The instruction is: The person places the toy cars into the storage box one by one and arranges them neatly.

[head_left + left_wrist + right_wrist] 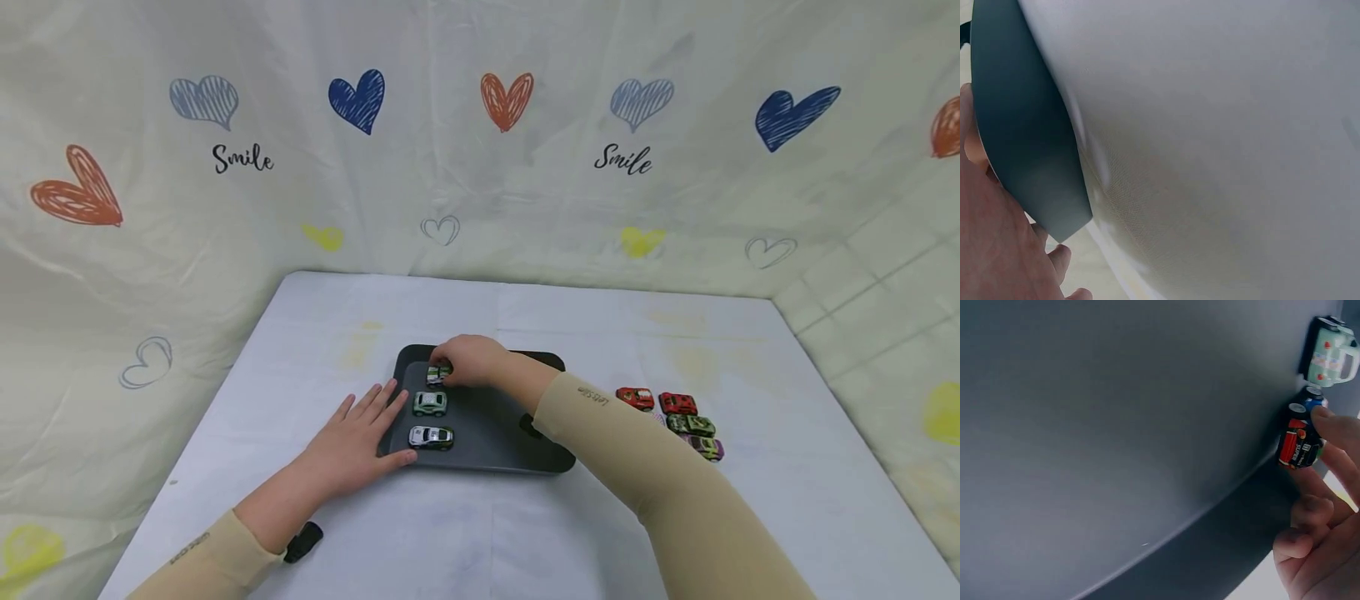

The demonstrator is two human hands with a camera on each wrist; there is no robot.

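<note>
My right hand (474, 362) reaches over the dark grey tray (495, 457) and pinches a small toy car (437, 376) at the tray's far left corner. In the right wrist view, the car (1297, 440) shows its black and red side between thumb and fingers. Nearer me in the same column stand a pale green toy car (430, 404) and a silver-white toy car (431, 437). Fingers spread and straight, my left hand (351, 448) touches the tray's left edge. In the left wrist view, the tray's outer wall (1029, 137) lies beside that hand.
To the right of the tray, partly behind the right sleeve, several toy cars are grouped: an orange-red one (635, 398), a red one (678, 404), a green one (691, 425) and a purple-and-yellow one (708, 447). A white cloth (480, 533) covers the table.
</note>
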